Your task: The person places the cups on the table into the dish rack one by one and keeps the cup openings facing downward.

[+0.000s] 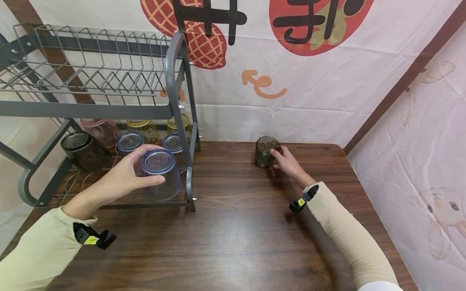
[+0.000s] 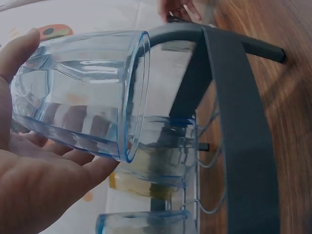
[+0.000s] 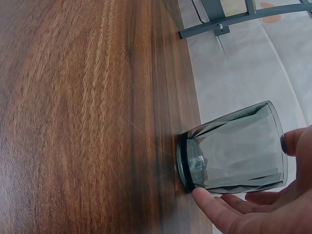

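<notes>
My left hand (image 1: 125, 171) grips a clear blue-tinted glass (image 1: 164, 182) near its base, mouth downward, at the front right of the rack's lower shelf. In the left wrist view, thumb and fingers lie around the base end of this blue glass (image 2: 87, 92), and its rim faces the table side. At the back of the table, my right hand (image 1: 289, 161) holds a smoky grey glass (image 1: 264, 153) standing upright. From the right wrist, one fingertip touches the grey glass (image 3: 234, 151) near its base, and another digit is at the rim.
A grey metal two-tier dish rack (image 1: 87, 110) stands at the left. On its lower shelf are a dark glass (image 1: 85, 151), a pink glass (image 1: 102, 131), yellow glasses (image 1: 143, 129) and blue glasses (image 1: 130, 142). A printed cloth (image 1: 233, 117) hangs behind the wooden table (image 1: 233, 238).
</notes>
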